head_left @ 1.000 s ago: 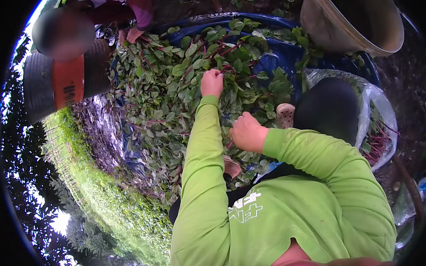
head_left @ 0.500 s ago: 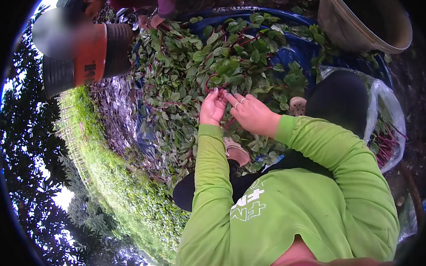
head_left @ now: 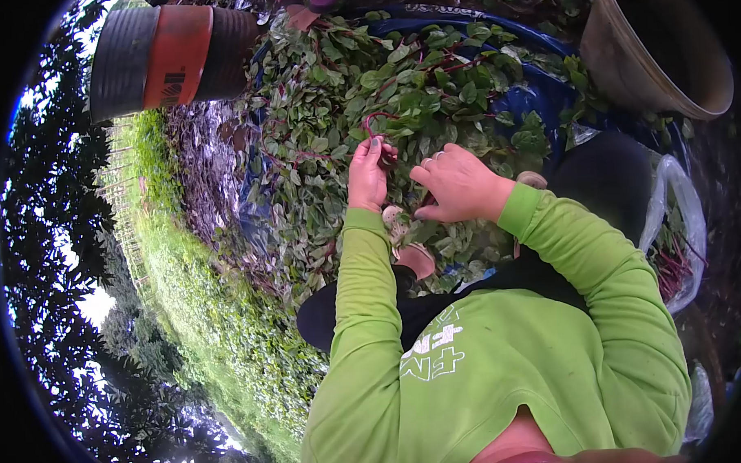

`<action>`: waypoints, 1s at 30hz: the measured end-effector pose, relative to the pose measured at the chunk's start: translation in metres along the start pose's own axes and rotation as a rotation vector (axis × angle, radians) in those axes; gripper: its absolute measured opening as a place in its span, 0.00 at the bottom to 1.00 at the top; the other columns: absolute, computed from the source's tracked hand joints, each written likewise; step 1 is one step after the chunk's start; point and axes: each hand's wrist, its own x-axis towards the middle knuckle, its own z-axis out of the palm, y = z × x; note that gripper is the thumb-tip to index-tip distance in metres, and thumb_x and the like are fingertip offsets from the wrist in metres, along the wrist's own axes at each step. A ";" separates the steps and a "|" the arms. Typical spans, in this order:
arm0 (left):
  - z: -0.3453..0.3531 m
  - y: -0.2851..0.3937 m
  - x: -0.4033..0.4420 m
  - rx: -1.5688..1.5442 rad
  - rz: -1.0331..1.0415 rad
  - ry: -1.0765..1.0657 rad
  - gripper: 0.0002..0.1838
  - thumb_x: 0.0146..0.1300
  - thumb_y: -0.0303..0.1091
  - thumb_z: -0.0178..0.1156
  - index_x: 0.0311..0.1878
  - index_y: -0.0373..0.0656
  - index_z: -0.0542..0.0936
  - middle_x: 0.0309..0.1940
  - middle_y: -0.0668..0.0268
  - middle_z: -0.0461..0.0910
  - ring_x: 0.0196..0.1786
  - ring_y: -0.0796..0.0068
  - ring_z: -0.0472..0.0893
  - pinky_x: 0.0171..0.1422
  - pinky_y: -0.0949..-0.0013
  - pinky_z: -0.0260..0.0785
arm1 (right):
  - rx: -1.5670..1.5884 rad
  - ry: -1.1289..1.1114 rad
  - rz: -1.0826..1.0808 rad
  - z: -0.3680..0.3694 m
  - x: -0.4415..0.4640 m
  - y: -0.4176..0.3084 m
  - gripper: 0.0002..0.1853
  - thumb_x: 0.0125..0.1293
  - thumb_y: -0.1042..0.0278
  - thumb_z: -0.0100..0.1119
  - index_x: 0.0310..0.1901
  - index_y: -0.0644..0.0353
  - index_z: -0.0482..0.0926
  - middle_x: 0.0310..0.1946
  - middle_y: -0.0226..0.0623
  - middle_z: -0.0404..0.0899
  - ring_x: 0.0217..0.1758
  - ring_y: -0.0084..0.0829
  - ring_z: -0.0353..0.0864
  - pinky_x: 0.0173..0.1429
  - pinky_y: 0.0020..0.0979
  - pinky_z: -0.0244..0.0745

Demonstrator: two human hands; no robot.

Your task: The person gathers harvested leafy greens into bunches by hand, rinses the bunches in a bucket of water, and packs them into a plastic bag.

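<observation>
My left hand [head_left: 368,174] is closed on a dark red stem [head_left: 372,124], which curves up from its fingertips over the leafy pile. To its right, my right hand [head_left: 459,183] is curled, with rings on a finger, and its thumb and fingers are bent around something too small to make out. Both hands are apart, above a wide heap of green leaves with red stems [head_left: 302,144] on a blue sheet [head_left: 525,104].
A black and red drum [head_left: 177,54] lies at the upper left. A co-worker's hand [head_left: 302,17] touches leaves at the top. A big bucket [head_left: 654,50] stands upper right; below it is a clear bag [head_left: 686,196] with red stems. My sandal [head_left: 416,261] is below my hands.
My hands, together half a second ago, have moved apart, the right one toward the right. The red stem stays at my left hand. The view has shifted, and the co-worker's head is out of sight.
</observation>
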 end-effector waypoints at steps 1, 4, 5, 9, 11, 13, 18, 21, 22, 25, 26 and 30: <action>0.004 0.008 -0.003 0.048 -0.005 -0.033 0.10 0.75 0.36 0.60 0.52 0.42 0.77 0.37 0.69 0.81 0.42 0.74 0.81 0.54 0.66 0.75 | -0.010 0.017 0.072 -0.004 0.003 0.000 0.17 0.64 0.60 0.62 0.52 0.58 0.76 0.28 0.40 0.81 0.33 0.42 0.84 0.42 0.41 0.74; 0.007 0.026 -0.016 0.107 -0.104 -0.149 0.13 0.74 0.36 0.61 0.54 0.37 0.81 0.37 0.68 0.82 0.41 0.74 0.81 0.54 0.69 0.74 | -0.076 0.255 0.177 -0.002 0.013 0.009 0.31 0.66 0.61 0.61 0.70 0.56 0.68 0.17 0.39 0.79 0.20 0.46 0.80 0.27 0.44 0.73; 0.007 0.030 -0.020 0.138 -0.136 -0.202 0.14 0.74 0.35 0.61 0.55 0.36 0.81 0.38 0.68 0.83 0.41 0.75 0.81 0.54 0.70 0.74 | -0.093 0.254 0.184 -0.001 0.014 0.015 0.32 0.66 0.62 0.61 0.71 0.56 0.67 0.17 0.38 0.79 0.21 0.46 0.81 0.28 0.44 0.73; 0.023 0.047 -0.044 0.311 -0.291 -0.329 0.18 0.73 0.31 0.62 0.61 0.32 0.80 0.46 0.66 0.85 0.49 0.76 0.82 0.61 0.70 0.72 | -0.095 0.246 0.171 -0.004 0.012 0.023 0.20 0.65 0.65 0.59 0.59 0.57 0.76 0.20 0.38 0.80 0.25 0.45 0.83 0.31 0.44 0.75; 0.024 0.048 -0.050 0.461 -0.285 -0.377 0.17 0.70 0.25 0.60 0.61 0.33 0.82 0.48 0.67 0.85 0.52 0.76 0.81 0.64 0.70 0.70 | -0.083 0.282 0.114 0.001 0.011 0.029 0.11 0.65 0.66 0.58 0.48 0.58 0.79 0.20 0.38 0.81 0.26 0.45 0.84 0.32 0.44 0.75; 0.024 0.050 -0.054 0.578 -0.236 -0.380 0.17 0.69 0.22 0.59 0.59 0.35 0.83 0.48 0.69 0.85 0.52 0.76 0.81 0.63 0.71 0.70 | -0.071 0.297 0.118 0.005 0.012 0.028 0.07 0.66 0.65 0.58 0.40 0.58 0.77 0.21 0.39 0.81 0.27 0.45 0.84 0.33 0.45 0.76; 0.025 0.047 -0.058 1.358 0.443 -0.093 0.15 0.60 0.20 0.56 0.48 0.39 0.87 0.34 0.55 0.82 0.39 0.56 0.82 0.48 0.61 0.74 | -0.031 0.085 0.138 0.008 0.010 0.013 0.05 0.63 0.70 0.56 0.39 0.57 0.78 0.26 0.40 0.84 0.33 0.45 0.85 0.38 0.45 0.75; -0.006 0.037 -0.051 1.548 0.623 0.326 0.14 0.61 0.21 0.57 0.47 0.39 0.87 0.36 0.53 0.83 0.41 0.50 0.82 0.49 0.57 0.74 | -0.042 0.054 0.175 0.011 0.009 0.003 0.04 0.63 0.69 0.55 0.39 0.57 0.77 0.25 0.40 0.84 0.32 0.45 0.85 0.38 0.45 0.75; -0.020 0.034 -0.051 1.611 0.663 0.415 0.12 0.63 0.24 0.59 0.48 0.39 0.87 0.36 0.53 0.84 0.43 0.50 0.83 0.51 0.57 0.75 | -0.051 0.075 0.199 0.012 0.010 0.005 0.04 0.63 0.69 0.56 0.38 0.56 0.77 0.25 0.40 0.83 0.32 0.45 0.85 0.38 0.45 0.75; -0.018 0.017 -0.069 1.171 0.265 0.407 0.11 0.66 0.29 0.63 0.49 0.37 0.87 0.40 0.57 0.86 0.45 0.62 0.84 0.53 0.63 0.75 | -0.046 0.116 0.251 0.011 0.009 0.004 0.05 0.62 0.68 0.56 0.38 0.56 0.77 0.24 0.39 0.83 0.32 0.45 0.85 0.38 0.45 0.75; 0.002 0.013 -0.083 0.872 -0.033 0.316 0.14 0.67 0.37 0.68 0.48 0.37 0.87 0.47 0.63 0.86 0.47 0.76 0.82 0.53 0.70 0.74 | -0.041 0.126 0.256 0.009 0.010 0.002 0.05 0.62 0.68 0.57 0.38 0.57 0.77 0.24 0.39 0.83 0.31 0.45 0.85 0.38 0.44 0.75; 0.046 -0.019 -0.089 0.125 -0.113 0.164 0.17 0.69 0.38 0.68 0.57 0.43 0.83 0.42 0.72 0.83 0.41 0.88 0.75 0.41 0.79 0.68 | -0.038 0.199 0.140 0.018 0.009 -0.001 0.04 0.63 0.68 0.56 0.38 0.56 0.76 0.22 0.39 0.82 0.29 0.44 0.85 0.35 0.44 0.75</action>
